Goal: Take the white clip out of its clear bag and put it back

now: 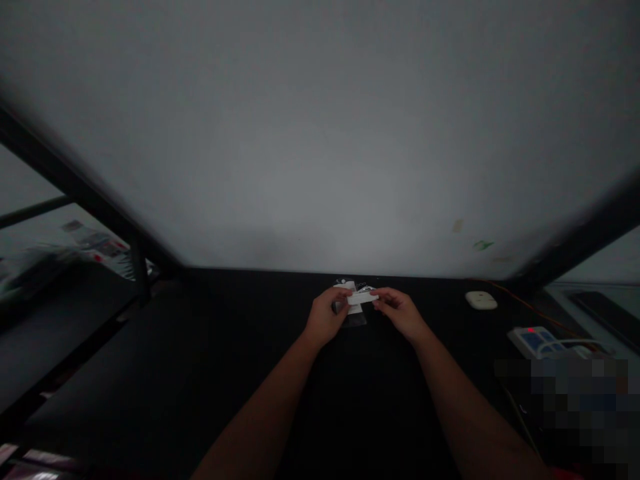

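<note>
Head view: two hands, your left hand and right hand, fingers pinched closed, each on one end of one white strip. Strip is over one clear packet, on one black bench. Right side: one white case, one power strip.

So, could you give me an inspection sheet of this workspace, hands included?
Surface: black tabletop, dimly lit.
Things in hand: small white strip, above what looks like a clear packet.
Clutter: rounded white case and power strip with a red light, both to the right.
Hands: left hand and right hand hold opposite ends of the strip.
Cables: white cable by the power strip; thin orange cable behind it.
Surroundings: pale wall with a green mark; lower right pixelated, unreadable.
</note>
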Demonstrator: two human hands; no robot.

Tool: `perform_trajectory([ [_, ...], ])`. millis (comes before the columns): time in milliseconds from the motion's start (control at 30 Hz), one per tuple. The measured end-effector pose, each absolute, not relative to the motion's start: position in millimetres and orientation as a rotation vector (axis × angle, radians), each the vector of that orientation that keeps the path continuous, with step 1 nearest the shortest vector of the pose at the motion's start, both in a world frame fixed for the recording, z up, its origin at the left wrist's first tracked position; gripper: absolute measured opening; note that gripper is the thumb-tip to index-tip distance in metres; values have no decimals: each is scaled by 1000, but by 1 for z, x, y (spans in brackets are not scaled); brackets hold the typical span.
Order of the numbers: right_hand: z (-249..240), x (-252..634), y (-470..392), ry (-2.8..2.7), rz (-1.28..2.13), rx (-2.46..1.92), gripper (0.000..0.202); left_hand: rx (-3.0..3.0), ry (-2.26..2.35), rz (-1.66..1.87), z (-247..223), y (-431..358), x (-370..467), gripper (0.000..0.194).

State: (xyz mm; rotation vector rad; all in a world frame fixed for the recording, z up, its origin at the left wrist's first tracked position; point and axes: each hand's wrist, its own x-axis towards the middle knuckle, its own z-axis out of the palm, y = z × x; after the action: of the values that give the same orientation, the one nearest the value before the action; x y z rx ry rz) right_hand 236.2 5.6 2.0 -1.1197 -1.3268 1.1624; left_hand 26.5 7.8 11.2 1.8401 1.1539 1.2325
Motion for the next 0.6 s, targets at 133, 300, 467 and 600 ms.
perform_trajectory([
  [133,2,236,5,-1336,1174,-1126,35,1832,1168,1221,12,7,28,25],
  [300,3,235,5,-1343,1164,-1113,41,1859,1183,1227,12,7,29,28],
  [467,3,234,4,-1423,1122,-1215,36,1861,1241,1159,15,7,29,27],
  [600,6,232,3,-1475,1082,-1286,37,1920,1336,1074,16,7,28,38],
])
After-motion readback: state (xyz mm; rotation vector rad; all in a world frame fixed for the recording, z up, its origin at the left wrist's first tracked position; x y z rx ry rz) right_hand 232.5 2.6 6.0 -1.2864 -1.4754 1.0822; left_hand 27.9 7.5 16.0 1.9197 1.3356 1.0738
